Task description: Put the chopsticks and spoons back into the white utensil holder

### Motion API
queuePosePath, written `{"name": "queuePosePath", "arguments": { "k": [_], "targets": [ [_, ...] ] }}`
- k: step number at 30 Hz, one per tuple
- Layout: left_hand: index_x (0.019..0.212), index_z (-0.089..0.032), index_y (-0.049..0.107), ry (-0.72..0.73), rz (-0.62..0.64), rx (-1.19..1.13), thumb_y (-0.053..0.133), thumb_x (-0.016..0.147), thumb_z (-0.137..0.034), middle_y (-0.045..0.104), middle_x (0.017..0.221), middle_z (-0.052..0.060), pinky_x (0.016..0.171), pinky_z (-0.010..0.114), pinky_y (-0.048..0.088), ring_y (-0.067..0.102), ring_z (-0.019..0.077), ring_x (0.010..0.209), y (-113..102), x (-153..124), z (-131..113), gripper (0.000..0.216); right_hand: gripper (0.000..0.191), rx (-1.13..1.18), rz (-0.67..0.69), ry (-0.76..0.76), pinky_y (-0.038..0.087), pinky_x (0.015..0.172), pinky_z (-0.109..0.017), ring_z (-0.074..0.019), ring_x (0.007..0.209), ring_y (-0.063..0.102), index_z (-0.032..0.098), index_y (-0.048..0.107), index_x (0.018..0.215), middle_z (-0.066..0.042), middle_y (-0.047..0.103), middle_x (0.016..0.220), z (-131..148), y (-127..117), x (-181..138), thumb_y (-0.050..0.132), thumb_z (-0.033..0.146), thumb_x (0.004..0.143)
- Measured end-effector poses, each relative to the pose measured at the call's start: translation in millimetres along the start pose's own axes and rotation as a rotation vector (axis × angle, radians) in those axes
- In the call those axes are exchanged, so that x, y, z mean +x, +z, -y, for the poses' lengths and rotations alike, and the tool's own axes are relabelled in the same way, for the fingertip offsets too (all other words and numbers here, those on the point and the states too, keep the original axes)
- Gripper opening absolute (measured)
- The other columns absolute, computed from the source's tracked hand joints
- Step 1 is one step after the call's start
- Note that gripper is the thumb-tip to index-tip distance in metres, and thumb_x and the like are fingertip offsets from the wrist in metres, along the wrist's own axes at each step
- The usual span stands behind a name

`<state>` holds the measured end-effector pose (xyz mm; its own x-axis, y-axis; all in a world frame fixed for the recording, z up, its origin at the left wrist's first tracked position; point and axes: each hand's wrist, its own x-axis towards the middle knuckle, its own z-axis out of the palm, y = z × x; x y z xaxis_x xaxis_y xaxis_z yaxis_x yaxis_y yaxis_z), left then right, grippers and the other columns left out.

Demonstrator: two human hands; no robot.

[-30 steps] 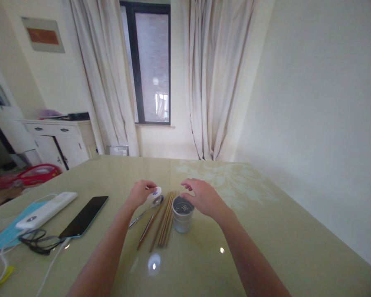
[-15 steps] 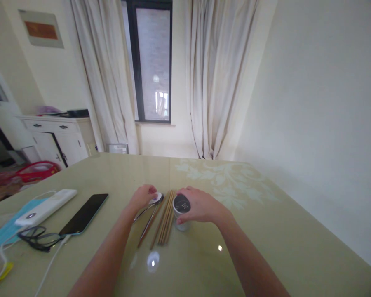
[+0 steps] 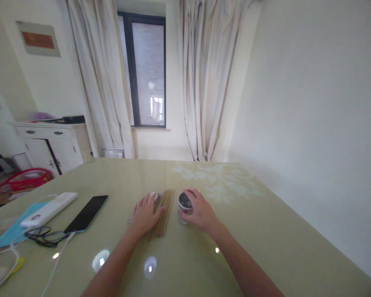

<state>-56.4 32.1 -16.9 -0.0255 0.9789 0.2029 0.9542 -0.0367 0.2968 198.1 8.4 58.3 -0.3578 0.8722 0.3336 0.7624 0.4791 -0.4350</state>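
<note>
My right hand clasps the black-topped jar; my left hand overlaps the sticks, closure I cannot tell.

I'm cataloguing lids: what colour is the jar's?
The lid has a blackish top with pale dots; head view.

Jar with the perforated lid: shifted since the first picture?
Yes: slightly right, judged against the pale leaf pattern. The jar now has the right hand on it.
</note>
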Motion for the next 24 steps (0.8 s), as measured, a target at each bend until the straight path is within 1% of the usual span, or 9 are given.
{"name": "queuePosePath", "arguments": {
  "k": [3, 5, 8, 11, 14, 16, 18, 21, 24],
  "targets": [
    [0.159, -0.024, 0.046, -0.023, 0.021, 0.046, 0.047, 0.094, -0.072, 0.041, 0.168, 0.018, 0.121, 0.057, 0.029, 0.042, 0.0433, 0.15, -3, -11, -14, 0.081, 0.075, 0.027, -0.106, 0.068, 0.043, 0.119, -0.047, -0.0337, 0.141, 0.053, 0.021, 0.053, 0.151, -0.017, 0.051, 0.155, -19, -1, -18, 0.075, 0.028, 0.08],
    [0.16, -0.024, 0.046, -0.018, 0.034, 0.064, 0.048, 0.092, -0.074, 0.036, 0.17, 0.018, 0.122, 0.058, 0.028, 0.039, 0.0445, 0.151, -2, -14, -22, 0.084, 0.076, 0.091, -0.186, 0.095, 0.043, 0.12, -0.047, -0.0331, 0.142, 0.052, 0.02, 0.05, 0.152, -0.017, 0.049, 0.156, -31, 0, -28, 0.074, 0.027, 0.08],
    [0.163, -0.025, 0.043, 0.024, 0.06, 0.068, 0.048, 0.094, -0.068, 0.032, 0.173, 0.014, 0.124, 0.057, 0.027, 0.035, 0.0417, 0.155, 3, -12, -28, 0.082, 0.088, 0.243, -0.287, 0.137, 0.042, 0.121, -0.047, -0.031, 0.141, 0.055, 0.019, 0.036, 0.159, -0.018, 0.051, 0.155, -45, 6, -37, 0.074, 0.028, 0.08],
    [0.166, -0.026, 0.037, 0.1, 0.107, 0.048, 0.046, 0.096, -0.062, 0.027, 0.175, 0.01, 0.127, 0.055, 0.025, 0.03, 0.0381, 0.159, 10, -6, -30, 0.078, 0.102, 0.397, -0.293, 0.175, 0.043, 0.12, -0.05, -0.0299, 0.136, 0.06, 0.018, 0.019, 0.164, -0.018, 0.06, 0.149, -51, 14, -38, 0.074, 0.031, 0.08],
    [0.168, -0.027, 0.032, 0.168, 0.153, 0.037, 0.042, 0.099, -0.058, 0.02, 0.177, 0.006, 0.129, 0.055, 0.022, 0.024, 0.0365, 0.161, 18, 0, -33, 0.077, 0.107, 0.502, -0.261, 0.198, 0.045, 0.118, -0.05, -0.0295, 0.132, 0.064, 0.014, 0.013, 0.165, -0.019, 0.066, 0.142, -51, 18, -36, 0.075, 0.033, 0.08],
    [0.169, -0.025, 0.029, 0.208, 0.179, 0.037, 0.039, 0.1, -0.054, 0.017, 0.177, 0.004, 0.13, 0.053, 0.021, 0.021, 0.035, 0.162, 22, 4, -37, 0.075, 0.105, 0.541, -0.247, 0.211, 0.046, 0.117, -0.049, -0.0299, 0.13, 0.065, 0.013, 0.017, 0.164, -0.019, 0.067, 0.14, -52, 18, -35, 0.075, 0.033, 0.079],
    [0.169, -0.024, 0.026, 0.251, 0.213, 0.036, 0.036, 0.101, -0.047, 0.016, 0.177, 0.003, 0.131, 0.051, 0.021, 0.019, 0.0328, 0.163, 25, 6, -44, 0.073, 0.101, 0.557, -0.235, 0.206, 0.047, 0.116, -0.049, -0.0304, 0.129, 0.066, 0.014, 0.025, 0.161, -0.019, 0.068, 0.139, -55, 17, -36, 0.077, 0.034, 0.077],
    [0.17, -0.024, 0.023, 0.319, 0.256, 0.034, 0.034, 0.102, -0.039, 0.014, 0.177, 0.003, 0.132, 0.049, 0.02, 0.018, 0.0296, 0.164, 29, 7, -56, 0.071, 0.086, 0.579, -0.225, 0.166, 0.049, 0.113, -0.049, -0.0299, 0.125, 0.067, 0.017, 0.04, 0.151, -0.016, 0.069, 0.136, -60, 13, -37, 0.077, 0.034, 0.076],
    [0.17, -0.024, 0.022, 0.38, 0.25, 0.038, 0.032, 0.104, -0.036, 0.014, 0.177, 0.003, 0.133, 0.046, 0.019, 0.017, 0.0263, 0.164, 32, 4, -60, 0.068, 0.072, 0.615, -0.206, 0.123, 0.05, 0.111, -0.048, -0.029, 0.123, 0.067, 0.021, 0.05, 0.14, -0.013, 0.071, 0.133, -65, 8, -38, 0.079, 0.031, 0.075]
  ]
}}
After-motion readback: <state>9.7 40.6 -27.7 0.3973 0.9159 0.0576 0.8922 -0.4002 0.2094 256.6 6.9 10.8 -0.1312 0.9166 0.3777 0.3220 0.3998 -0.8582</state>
